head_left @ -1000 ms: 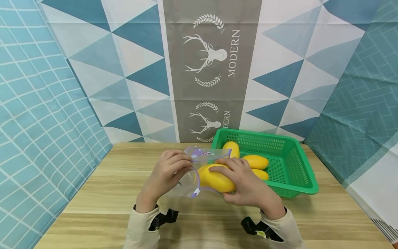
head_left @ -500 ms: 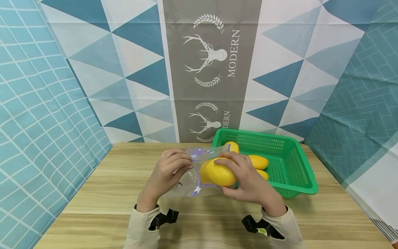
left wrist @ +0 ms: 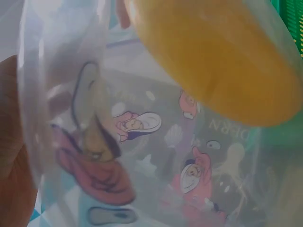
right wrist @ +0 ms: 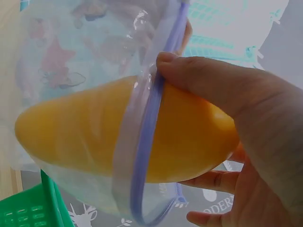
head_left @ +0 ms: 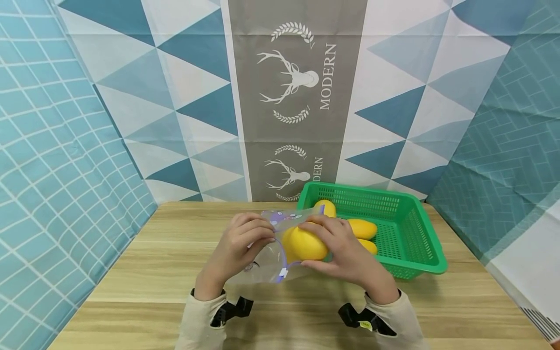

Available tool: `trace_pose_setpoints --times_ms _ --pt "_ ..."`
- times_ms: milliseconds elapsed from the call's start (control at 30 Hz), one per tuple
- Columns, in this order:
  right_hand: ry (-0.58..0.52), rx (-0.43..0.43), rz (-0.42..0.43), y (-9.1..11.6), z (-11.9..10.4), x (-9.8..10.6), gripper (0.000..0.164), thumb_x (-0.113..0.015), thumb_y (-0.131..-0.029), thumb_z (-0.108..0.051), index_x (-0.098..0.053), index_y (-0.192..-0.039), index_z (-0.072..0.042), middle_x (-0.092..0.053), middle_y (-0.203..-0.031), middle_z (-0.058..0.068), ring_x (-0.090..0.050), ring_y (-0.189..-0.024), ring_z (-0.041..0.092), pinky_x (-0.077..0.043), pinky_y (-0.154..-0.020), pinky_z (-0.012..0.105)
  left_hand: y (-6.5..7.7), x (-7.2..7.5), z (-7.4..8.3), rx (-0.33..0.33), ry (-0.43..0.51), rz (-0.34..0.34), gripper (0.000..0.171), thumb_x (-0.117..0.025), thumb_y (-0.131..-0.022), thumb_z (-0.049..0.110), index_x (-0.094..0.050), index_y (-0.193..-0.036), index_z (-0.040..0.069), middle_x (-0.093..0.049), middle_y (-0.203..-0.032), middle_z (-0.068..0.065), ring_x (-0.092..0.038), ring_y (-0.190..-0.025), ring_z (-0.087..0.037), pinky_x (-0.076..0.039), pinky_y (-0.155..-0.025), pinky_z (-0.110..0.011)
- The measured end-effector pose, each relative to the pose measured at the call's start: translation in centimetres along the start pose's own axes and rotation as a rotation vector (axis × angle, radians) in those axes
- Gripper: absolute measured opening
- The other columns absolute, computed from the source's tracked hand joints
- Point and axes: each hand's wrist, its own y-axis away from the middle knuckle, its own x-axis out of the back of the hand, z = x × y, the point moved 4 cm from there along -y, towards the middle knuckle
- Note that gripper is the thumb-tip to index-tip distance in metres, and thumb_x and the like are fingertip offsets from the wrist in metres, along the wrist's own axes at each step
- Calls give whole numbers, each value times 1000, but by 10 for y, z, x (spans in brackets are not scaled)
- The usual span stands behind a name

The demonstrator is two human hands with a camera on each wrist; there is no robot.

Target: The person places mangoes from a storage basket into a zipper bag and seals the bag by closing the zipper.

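In the head view my left hand [head_left: 240, 248] pinches the edge of a clear zip bag [head_left: 262, 267] with purple trim and a white slider. My right hand [head_left: 345, 250] grips the outer end of a yellow mango [head_left: 308, 243]. Roughly half of the mango lies inside the bag, as the right wrist view shows, with the purple zip strip [right wrist: 147, 137] crossing its middle. My right thumb [right wrist: 189, 71] rests at that strip. Through the printed plastic [left wrist: 137, 125] the left wrist view shows the mango [left wrist: 213, 52] from beneath.
Behind my right hand stands a green plastic basket [head_left: 430, 238] with several more mangoes [head_left: 362, 228] at its left side. Everything is on a wood-grain table [head_left: 175, 243], with a patterned wall sheet [head_left: 297, 97] behind it.
The mango has tilted and slid further left into the bag, pushed by my right hand. My left hand has shifted slightly right and keeps its hold on the bag's edge.
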Motion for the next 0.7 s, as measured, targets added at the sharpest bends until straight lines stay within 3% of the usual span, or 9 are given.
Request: trace_pose_setpoints --times_ms 400,700 --pt "29 35 -24 -3 -6 -7 68 -87 -75 -35 -59 -132 -11 -57 -132 14 -54 -121 28 -43 -88 55 2 0 -5 16 -68 107 24 -59 -102 25 -70 -89 8 -70 -89 -1 -63 -93 -27 -43 -84 -41" --pt "-16 40 -52 -4 -7 -10 57 -76 -88 -41 -58 -132 -10 -55 -135 12 -52 -124 27 -44 -89 51 3 2 -6 20 -89 179 24 -60 -101 23 -71 -89 6 -71 -88 -6 -62 -90 -27 -41 -79 -40"
